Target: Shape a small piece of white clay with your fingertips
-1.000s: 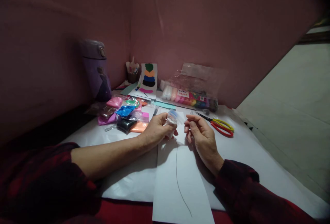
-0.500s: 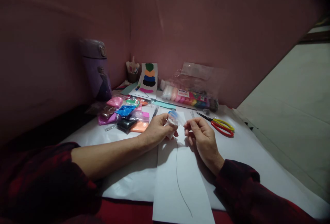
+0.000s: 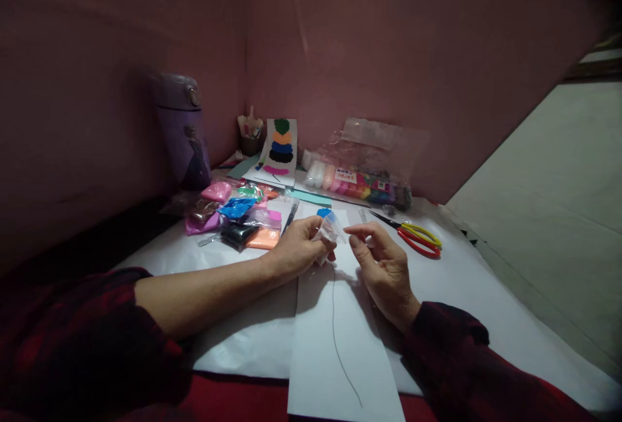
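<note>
My left hand point(image 3: 304, 240) is closed on a small crumpled clear plastic bag point(image 3: 328, 231) over a white sheet of paper point(image 3: 335, 357). Close to the bag's right edge is my right hand point(image 3: 386, 266). Its index finger points at the plastic, and its thumb stands a little apart from that finger; I see nothing held between them. Just behind the bag, a small blue patch point(image 3: 324, 212) shows on the paper, perhaps clay. A thin dark curved line point(image 3: 335, 325) runs down the sheet toward me.
Scissors point(image 3: 413, 237) with red and yellow handles lie at the right. Coloured clay packets point(image 3: 238, 214) are heaped at the left, beside a purple bottle point(image 3: 182, 133). Behind are a painted card point(image 3: 280, 150), a cup of tools point(image 3: 250, 140) and a bag of clay sticks point(image 3: 354, 179).
My right hand's thumb and index finger have parted and shifted slightly. The bag in my left hand has tilted right and lowered, so the blue patch behind it shows more plainly.
</note>
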`<action>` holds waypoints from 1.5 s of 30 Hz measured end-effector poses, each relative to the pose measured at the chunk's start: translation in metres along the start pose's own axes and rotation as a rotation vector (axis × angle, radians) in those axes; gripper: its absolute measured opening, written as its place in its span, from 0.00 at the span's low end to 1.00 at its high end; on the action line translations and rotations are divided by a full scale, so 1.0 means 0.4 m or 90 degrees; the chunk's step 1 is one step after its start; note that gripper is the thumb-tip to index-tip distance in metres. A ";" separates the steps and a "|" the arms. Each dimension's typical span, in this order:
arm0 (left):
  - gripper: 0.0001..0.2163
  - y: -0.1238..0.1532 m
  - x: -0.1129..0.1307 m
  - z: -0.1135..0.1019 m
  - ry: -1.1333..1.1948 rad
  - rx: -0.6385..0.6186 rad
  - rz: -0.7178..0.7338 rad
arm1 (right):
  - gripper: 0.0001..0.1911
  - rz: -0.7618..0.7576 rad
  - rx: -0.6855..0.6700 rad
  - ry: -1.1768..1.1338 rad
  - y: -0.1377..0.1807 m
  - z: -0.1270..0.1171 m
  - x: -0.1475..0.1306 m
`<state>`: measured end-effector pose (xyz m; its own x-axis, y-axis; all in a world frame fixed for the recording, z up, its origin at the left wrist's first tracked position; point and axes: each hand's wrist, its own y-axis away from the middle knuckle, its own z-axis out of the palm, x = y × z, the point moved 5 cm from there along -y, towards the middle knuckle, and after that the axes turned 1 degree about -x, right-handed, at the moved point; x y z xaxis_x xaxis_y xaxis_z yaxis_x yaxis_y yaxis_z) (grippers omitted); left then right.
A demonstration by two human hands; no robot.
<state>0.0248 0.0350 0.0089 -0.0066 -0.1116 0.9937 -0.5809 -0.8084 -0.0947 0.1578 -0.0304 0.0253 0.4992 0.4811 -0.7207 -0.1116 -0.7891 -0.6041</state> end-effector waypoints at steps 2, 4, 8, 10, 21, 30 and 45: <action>0.07 -0.001 -0.001 0.001 -0.006 -0.008 0.005 | 0.06 0.004 -0.027 0.014 -0.001 0.005 0.002; 0.07 -0.001 -0.001 0.002 -0.013 -0.014 0.011 | 0.07 0.016 -0.040 0.019 -0.001 0.008 0.008; 0.06 -0.001 0.002 0.006 -0.027 -0.029 0.023 | 0.08 0.018 -0.044 0.023 0.000 0.010 0.012; 0.06 -0.001 0.002 0.007 -0.041 -0.030 0.027 | 0.08 0.016 -0.046 0.027 -0.001 0.010 0.011; 0.09 0.004 -0.001 0.006 -0.036 -0.032 -0.014 | 0.12 0.154 -0.020 -0.107 -0.005 0.015 0.038; 0.15 0.001 0.010 0.007 -0.010 -0.025 0.003 | 0.14 0.229 0.060 -0.241 -0.004 0.007 0.075; 0.14 0.002 0.003 0.001 0.097 0.003 -0.036 | 0.15 0.246 0.024 -0.234 -0.004 0.009 0.074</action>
<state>0.0247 0.0340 0.0100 -0.0973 0.0220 0.9950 -0.5795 -0.8141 -0.0387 0.1694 -0.0135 0.0038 0.0819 0.2662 -0.9604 -0.2619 -0.9240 -0.2785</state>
